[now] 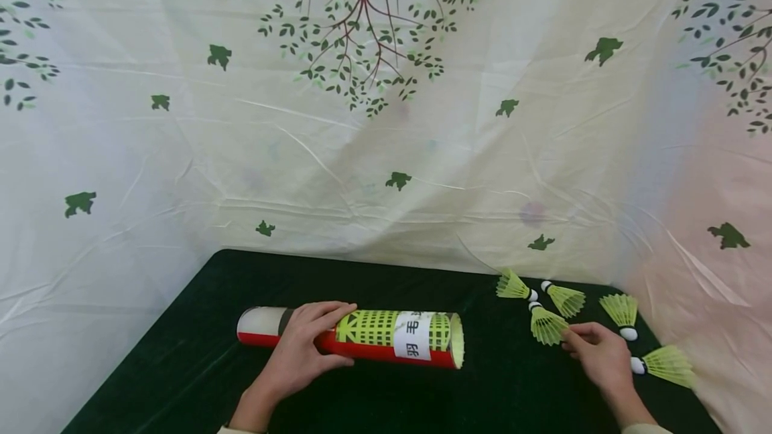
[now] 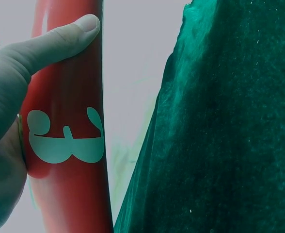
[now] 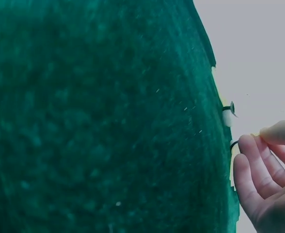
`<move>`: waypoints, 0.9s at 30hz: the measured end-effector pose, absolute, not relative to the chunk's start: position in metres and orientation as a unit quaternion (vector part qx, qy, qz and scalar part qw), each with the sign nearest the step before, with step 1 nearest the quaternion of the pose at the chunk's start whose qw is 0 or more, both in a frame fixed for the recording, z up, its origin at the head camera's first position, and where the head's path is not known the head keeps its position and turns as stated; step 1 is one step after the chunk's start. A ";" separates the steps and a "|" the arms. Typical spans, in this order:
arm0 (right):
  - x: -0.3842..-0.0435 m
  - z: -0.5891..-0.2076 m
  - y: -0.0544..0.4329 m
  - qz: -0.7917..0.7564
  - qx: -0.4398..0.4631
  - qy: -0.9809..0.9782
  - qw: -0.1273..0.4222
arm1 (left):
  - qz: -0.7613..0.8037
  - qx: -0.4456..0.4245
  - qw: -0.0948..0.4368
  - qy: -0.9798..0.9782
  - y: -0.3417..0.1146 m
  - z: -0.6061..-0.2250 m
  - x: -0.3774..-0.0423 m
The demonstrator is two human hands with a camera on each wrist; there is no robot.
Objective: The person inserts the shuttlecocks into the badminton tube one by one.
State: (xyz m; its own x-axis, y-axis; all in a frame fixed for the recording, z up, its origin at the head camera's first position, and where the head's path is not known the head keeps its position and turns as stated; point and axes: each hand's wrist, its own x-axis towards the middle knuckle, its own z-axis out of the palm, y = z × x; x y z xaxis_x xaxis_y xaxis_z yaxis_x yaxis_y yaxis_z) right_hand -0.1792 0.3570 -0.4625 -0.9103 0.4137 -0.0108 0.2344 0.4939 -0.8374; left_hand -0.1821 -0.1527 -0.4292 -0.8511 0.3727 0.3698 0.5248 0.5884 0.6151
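A red, white and yellow-green shuttlecock tube (image 1: 376, 337) lies on its side, its open end facing right. My left hand (image 1: 298, 347) grips it left of its middle, and in the left wrist view the thumb (image 2: 65, 41) lies across the red side. Over on the right, my right hand (image 1: 600, 353) pinches the skirt edge of a yellow shuttlecock (image 1: 547, 325) between thumb and fingertips. That shuttlecock's white cork points away from me. In the right wrist view, the fingers (image 3: 263, 170) mostly hide it.
Around the right hand lie more yellow shuttlecocks: one at the back left (image 1: 512, 285), one behind (image 1: 565, 299), one at the back right (image 1: 620, 313) and one by the right table edge (image 1: 666, 366). Dark green cloth (image 1: 181, 353) covers the table. A printed white curtain (image 1: 338, 173) hangs behind.
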 end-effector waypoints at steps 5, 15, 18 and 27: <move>-0.176 -0.457 0.351 0.483 -0.184 -0.851 0.097 | -0.374 -0.253 0.104 -0.886 -0.153 -0.430 -0.183; -0.166 -0.434 0.335 0.514 -0.145 -0.841 0.090 | -0.371 -0.254 0.104 -0.887 -0.152 -0.430 -0.183; -0.162 -0.426 0.329 0.528 -0.134 -0.835 0.077 | -0.372 -0.252 0.101 -0.888 -0.152 -0.429 -0.183; -0.147 -0.399 0.302 0.571 -0.091 -0.811 0.085 | -0.370 -0.247 0.102 -0.890 -0.152 -0.429 -0.183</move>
State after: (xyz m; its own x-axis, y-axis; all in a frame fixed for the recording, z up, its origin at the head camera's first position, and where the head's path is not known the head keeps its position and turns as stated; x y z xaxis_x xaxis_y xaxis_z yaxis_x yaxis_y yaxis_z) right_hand -0.1474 0.3021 -0.3992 -0.9690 0.2450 0.0332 0.0513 0.3305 -0.9424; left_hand -0.1832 -0.1519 -0.4293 -0.8574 0.3640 0.3637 0.5146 0.6040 0.6086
